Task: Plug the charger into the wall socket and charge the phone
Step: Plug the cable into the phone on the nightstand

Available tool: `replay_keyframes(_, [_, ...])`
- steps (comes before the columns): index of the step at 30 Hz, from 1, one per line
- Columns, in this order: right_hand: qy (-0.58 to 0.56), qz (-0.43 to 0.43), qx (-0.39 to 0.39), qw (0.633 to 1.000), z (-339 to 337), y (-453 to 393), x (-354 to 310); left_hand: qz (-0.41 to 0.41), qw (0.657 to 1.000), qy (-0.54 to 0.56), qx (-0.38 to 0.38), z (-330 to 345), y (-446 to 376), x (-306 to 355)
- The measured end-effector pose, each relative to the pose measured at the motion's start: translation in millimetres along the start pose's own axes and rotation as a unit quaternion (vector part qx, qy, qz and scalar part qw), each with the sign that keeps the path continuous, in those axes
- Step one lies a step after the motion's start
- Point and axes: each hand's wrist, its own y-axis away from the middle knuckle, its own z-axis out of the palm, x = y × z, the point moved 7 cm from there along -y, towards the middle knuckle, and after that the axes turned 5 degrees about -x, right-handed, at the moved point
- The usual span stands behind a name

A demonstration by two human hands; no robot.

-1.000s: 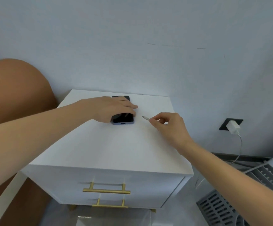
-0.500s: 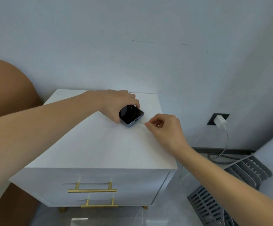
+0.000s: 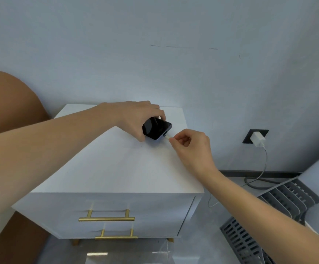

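A dark phone [image 3: 155, 130] is tilted up off the white nightstand [image 3: 116, 164], and my left hand [image 3: 137, 117] grips it from the far side. My right hand [image 3: 191, 147] pinches the white cable plug [image 3: 167, 138] between thumb and forefinger, its tip right at the port on the phone's lower edge. The white charger [image 3: 257, 139] sits in the black wall socket [image 3: 248, 135] at the right. Its cable [image 3: 265, 162] hangs down to the floor.
The nightstand has two drawers with gold handles [image 3: 107, 218]. A brown rounded headboard [image 3: 10, 103] stands at the left. Grey slatted racks [image 3: 280, 204] lie on the floor at the right, next to a grey cord along the skirting.
My left hand has lifted and turned the phone so its port faces right. My right hand has brought the cable plug up to the port.
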Motion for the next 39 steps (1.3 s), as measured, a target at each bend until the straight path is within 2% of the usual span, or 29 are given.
replay_keyframes(18, [-0.034,-0.001,0.039,0.999,-6,6,0,0.002,1.000,-0.012,-0.005,-6,-1,6])
replay_keyframes(39, [-0.019,0.002,0.024,1.000,-3,5,2,0.013,0.998,-0.059,-0.021,-7,-1,15])
